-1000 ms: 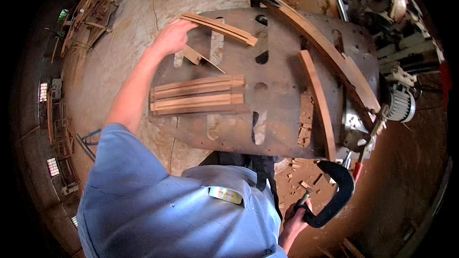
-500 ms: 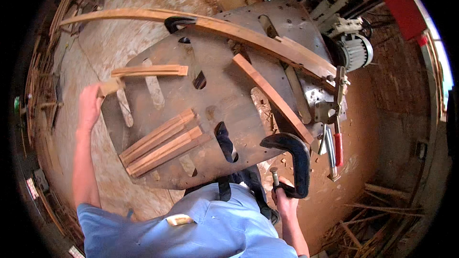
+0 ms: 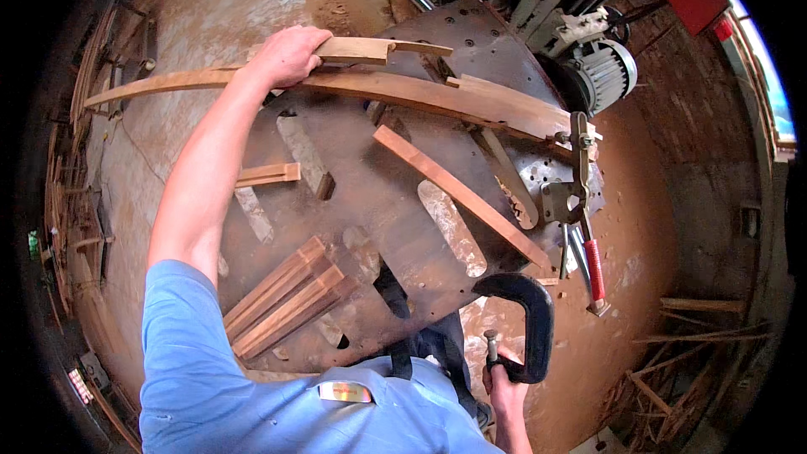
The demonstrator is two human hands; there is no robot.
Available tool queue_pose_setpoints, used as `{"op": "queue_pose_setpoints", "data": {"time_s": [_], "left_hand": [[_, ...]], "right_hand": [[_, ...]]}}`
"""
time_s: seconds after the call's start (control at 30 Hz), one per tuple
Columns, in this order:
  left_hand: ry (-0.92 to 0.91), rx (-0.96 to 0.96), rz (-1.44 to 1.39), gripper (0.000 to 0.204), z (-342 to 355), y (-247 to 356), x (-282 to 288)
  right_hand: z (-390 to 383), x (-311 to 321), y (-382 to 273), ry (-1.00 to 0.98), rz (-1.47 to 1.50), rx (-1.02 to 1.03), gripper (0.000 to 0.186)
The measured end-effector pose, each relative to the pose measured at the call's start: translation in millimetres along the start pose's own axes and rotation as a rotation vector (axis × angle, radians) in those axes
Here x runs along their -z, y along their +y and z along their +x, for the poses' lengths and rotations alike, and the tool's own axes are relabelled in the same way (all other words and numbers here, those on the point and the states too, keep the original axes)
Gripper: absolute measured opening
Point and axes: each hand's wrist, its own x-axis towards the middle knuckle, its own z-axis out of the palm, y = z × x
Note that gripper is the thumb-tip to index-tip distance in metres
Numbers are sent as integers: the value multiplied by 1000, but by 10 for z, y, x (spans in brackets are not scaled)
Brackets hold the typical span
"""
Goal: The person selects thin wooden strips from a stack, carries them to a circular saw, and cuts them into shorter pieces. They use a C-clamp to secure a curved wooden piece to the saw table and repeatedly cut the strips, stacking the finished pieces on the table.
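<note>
My left hand [image 3: 284,57] reaches across to the far side, fingers closed around a pale notched wood block [image 3: 355,51]. It is at the long curved wooden board [image 3: 403,88]; whether the block rests on the board I cannot tell. Low at the right, my right hand [image 3: 506,393] grips a black C-clamp [image 3: 536,319] near its screw [image 3: 492,345]. The clamp's upper jaw is just off the near right edge of the metal table [image 3: 336,202]. A toggle clamp with a red handle [image 3: 594,269] is at the right end of the curved board.
A straight wooden strip [image 3: 458,193] lies diagonally on the slotted table. Several short strips [image 3: 290,298] lie near its front left, and another short piece [image 3: 269,175] is partly behind my left arm. A grey motor [image 3: 605,76] stands beyond the right edge. Scrap wood [image 3: 664,395] covers the floor at lower right.
My left hand has moved from the table's left edge up and right to the curved board, carrying the wood block. My right hand still holds the C-clamp, slightly lower in view.
</note>
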Motion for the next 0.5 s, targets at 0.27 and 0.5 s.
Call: {"op": "queue_pose_setpoints", "data": {"time_s": [0.27,0.5], "left_hand": [[-429,20,-50,41,419,25,38],[-382,94,-352,37,448,-201,-170]], "right_hand": [[-29,-82,-26,91,73,-85,17],[35,-84,-110,96,167,-160,26]]}}
